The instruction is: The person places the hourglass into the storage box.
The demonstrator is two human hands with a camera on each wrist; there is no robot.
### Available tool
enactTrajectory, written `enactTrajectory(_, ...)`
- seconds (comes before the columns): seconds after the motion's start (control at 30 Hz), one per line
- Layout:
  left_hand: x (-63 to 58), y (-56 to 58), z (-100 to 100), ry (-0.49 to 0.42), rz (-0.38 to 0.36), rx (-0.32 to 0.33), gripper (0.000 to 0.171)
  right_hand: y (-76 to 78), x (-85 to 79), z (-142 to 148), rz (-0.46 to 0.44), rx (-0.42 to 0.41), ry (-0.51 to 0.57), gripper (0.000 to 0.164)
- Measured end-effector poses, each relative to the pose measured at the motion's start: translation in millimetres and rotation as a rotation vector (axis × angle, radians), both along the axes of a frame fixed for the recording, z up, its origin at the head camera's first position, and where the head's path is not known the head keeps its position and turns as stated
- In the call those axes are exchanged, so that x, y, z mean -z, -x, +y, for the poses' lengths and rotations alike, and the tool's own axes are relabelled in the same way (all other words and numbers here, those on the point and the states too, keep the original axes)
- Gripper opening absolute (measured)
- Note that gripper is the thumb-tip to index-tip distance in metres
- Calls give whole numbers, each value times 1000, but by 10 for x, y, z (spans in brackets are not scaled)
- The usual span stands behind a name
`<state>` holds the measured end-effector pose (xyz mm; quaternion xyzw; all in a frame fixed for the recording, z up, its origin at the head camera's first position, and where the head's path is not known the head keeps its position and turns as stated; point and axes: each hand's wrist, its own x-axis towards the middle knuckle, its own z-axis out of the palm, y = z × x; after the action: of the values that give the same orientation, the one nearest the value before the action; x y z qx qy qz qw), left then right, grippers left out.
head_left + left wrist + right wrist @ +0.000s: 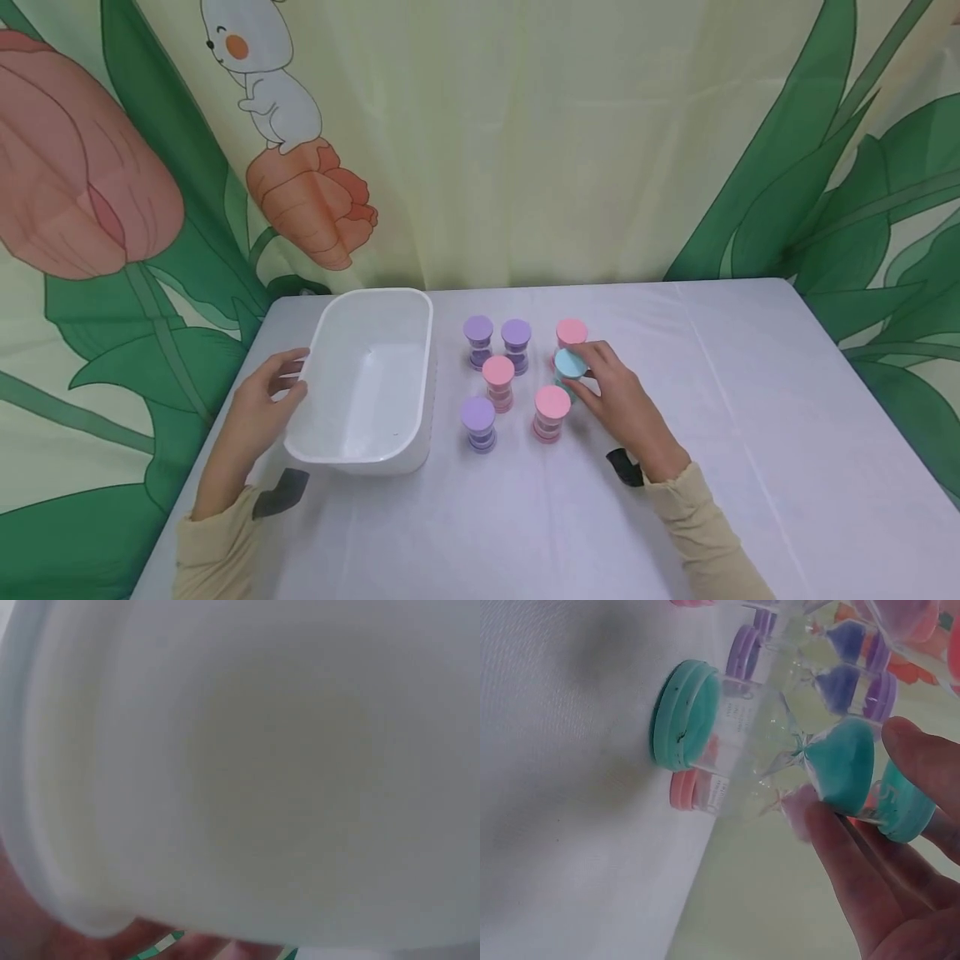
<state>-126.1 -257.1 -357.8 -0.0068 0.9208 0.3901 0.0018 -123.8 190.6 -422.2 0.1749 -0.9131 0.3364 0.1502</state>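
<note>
With thumb and fingers on either side of its top cap, my right hand point(621, 398) pinches a teal sand timer point(570, 364). In the right wrist view teal sand fills the bulb nearer my fingers, and the teal base point(686, 716) is at the white cloth. My left hand point(258, 408) rests against the left rim of a white plastic tub point(423, 400), fingertips at its edge. The tub wall point(277, 780) fills most of the left wrist view. Near the teal timer stand a pink sand timer point(552, 405) in front and another pink timer point(572, 332) behind.
Left of the teal timer are another pink timer point(498, 375) and three purple ones, including a front purple timer point(478, 417) and a back purple timer point(477, 329). A white cloth point(750, 433) covers the table. A printed curtain point(525, 150) hangs behind it.
</note>
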Motion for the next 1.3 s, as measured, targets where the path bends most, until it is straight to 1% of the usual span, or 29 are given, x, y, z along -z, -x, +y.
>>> enactTrajectory(0.1,35,0,-35,-32,-16,11,51,-12,-19,14,8,-5,1,55)
enactTrajectory(0.33,68,7,-70,-54,-6,21,52,-41,-112,35,28,-9,-3,55)
enactTrajectory(0.57,84,3,-112,-81,-56,20,59,-36,-174,61,28,-28,-3,55)
enactTrajectory(0.7,107,-7,-109,-99,-50,15,60,-49,-209,77,49,-33,7,56)
enactTrajectory(0.9,145,-25,-139,-102,-30,20,59,-57,-264,78,72,-40,13,56)
enactTrajectory(1.07,167,-42,-169,-100,-29,26,60,-68,-316,67,89,-51,16,56)
enactTrajectory(1.3,181,-49,-162,-130,-25,28,60,-111,-400,63,104,-47,15,56)
